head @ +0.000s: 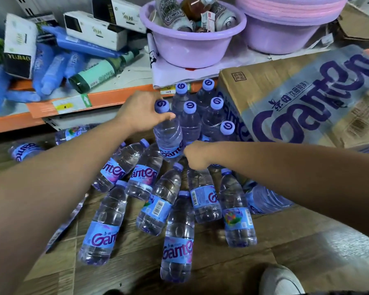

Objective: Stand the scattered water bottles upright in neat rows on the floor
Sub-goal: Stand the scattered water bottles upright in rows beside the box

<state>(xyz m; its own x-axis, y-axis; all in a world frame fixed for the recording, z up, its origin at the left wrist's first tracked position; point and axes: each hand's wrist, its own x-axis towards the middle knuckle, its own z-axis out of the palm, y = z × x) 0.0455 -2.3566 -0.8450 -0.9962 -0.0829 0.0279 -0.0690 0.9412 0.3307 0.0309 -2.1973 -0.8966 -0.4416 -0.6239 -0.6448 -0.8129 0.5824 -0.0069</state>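
Bottle (168,138) is in L hand (141,111), cap up, slightly tilted. Fingers (167,116) curl round the neck just under the cap. It hangs at the front-left of the standing bottles (190,116), close to the nearest one. Can't tell if its base is on the floor (285,241); R hand and other bottles hide it.

R hand (197,154) sits against the bottle's label, low down. Its fingers are curled tight, but can't tell whether they hold anything.

Five standing bottles, caps up, in two short rows just beside the box (285,107), under the shelf (107,101) edge.

Lying bottles (177,237) are spread over the floor below both arms, most w/ caps pointing toward the standing group, some overlapping. A couple more lie far left, near the shelf base.

Basin (192,52) w/ cans and a bottle sits on the shelf. Shoe (279,279) at bottom right.
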